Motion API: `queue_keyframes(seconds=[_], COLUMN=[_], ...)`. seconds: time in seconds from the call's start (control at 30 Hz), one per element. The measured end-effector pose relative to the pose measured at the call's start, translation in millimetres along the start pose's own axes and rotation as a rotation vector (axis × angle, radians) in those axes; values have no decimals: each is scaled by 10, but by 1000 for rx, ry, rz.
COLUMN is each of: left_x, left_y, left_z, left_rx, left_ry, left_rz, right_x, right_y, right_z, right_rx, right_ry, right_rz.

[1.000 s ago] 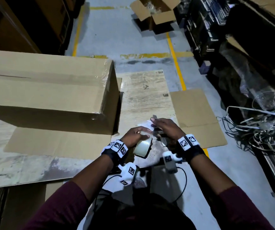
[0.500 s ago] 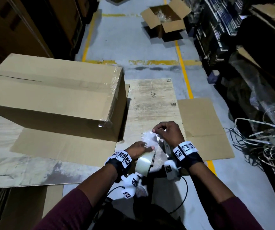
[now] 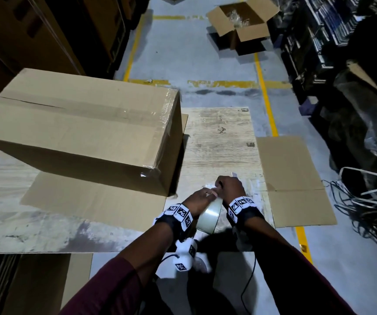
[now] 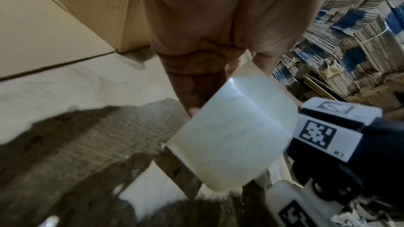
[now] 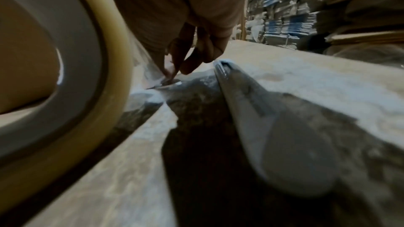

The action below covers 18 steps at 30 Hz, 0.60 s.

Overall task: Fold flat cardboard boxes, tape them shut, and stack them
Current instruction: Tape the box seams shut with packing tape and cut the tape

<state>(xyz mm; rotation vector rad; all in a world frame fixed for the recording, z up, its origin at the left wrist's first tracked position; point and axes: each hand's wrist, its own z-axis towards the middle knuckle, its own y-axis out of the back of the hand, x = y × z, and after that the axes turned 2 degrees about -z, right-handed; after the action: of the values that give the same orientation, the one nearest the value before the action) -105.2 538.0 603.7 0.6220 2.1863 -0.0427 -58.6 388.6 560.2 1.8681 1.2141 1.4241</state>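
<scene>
Freeing the tape end at the desk's near edge, with the taped box waiting at the far left.

Head view: the left hand (image 3: 202, 198) is gripping the tape roll (image 3: 209, 218) on edge above the desk (image 3: 219, 142), probably to steady it, while the right hand (image 3: 230, 186) is curling just beyond it, pinching the loose tape; a pale tool tip (image 3: 234, 174) is poking out past its knuckles. The box (image 3: 80, 133), its top seam taped, is standing by the desk's left edge, apart from the hands.
Left wrist view: the fingers (image 4: 192, 82) are wrapping around the roll (image 4: 231, 137).
Right wrist view: the fingertips (image 5: 186, 61) are nipping a clear strip (image 5: 153, 73) beside the roll (image 5: 65, 92); a grey blade-like tool (image 5: 262, 115) is running under the palm, though how it is held I cannot tell.
</scene>
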Motion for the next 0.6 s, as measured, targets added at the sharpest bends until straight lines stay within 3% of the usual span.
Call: queue_keyframes(seconds=[0.2,0.33,0.4,0.5,0.6], left_x=[41,18,-57,-208,-466], left_y=[36,80,104,218,376], left_z=[-13,-41,-99,-310,-814], left_rx=[1,-95,-143,-180,-102], left_ry=[15,-4,-24,-182,-465], left_rz=[94,234,306,389,364], right_x=[0,27,37,184,545], right_y=[202,289,371,573,810], right_z=[31,-29,-71,-121,-245], right_rx=[12,91,64,-62,-225], right_ry=[-153,-132,-106,-22,40], right_rz=[-142,-200,-155,-33,373])
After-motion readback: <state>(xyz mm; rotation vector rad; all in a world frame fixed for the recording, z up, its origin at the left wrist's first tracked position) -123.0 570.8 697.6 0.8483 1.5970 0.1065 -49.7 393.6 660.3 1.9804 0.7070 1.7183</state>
